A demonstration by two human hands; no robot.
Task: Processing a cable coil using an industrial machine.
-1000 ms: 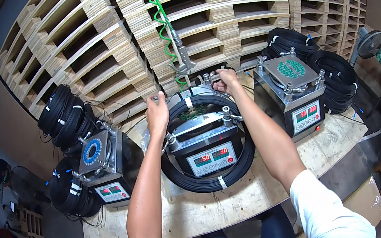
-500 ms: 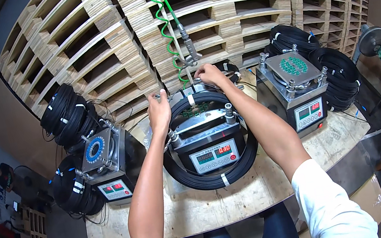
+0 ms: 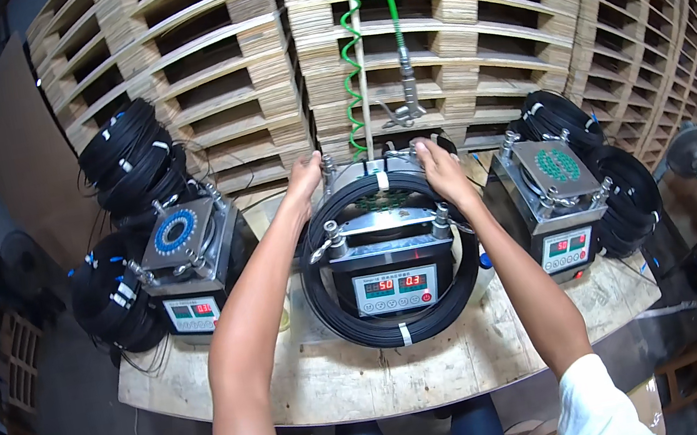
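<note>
At the middle of the bench stands a metal polishing machine [image 3: 387,257] with a lit red display. Around it a black cable coil [image 3: 328,313] hangs, bound with white bands. My left hand [image 3: 305,179] is closed at the machine's rear left corner, its fingertips against an upright metal post [image 3: 329,170]. At the rear right corner my right hand [image 3: 442,169] has bent fingers closed beside the coil's top edge. What lies inside either grip is hidden. Green dots on the machine's top plate [image 3: 378,203] show through the coil.
Similar machines stand to the left [image 3: 180,259] and right [image 3: 553,202], with black cable coils [image 3: 127,162] beside them. A metal air gun [image 3: 411,96] hangs on a green hose above the bench. Stacked wooden pallets [image 3: 203,67] rise behind. A fan [image 3: 693,152] stands far right.
The view has shifted. My right hand has moved from the machine's back to its rear right corner, and my hands are farther apart. More red digits glow on the middle display.
</note>
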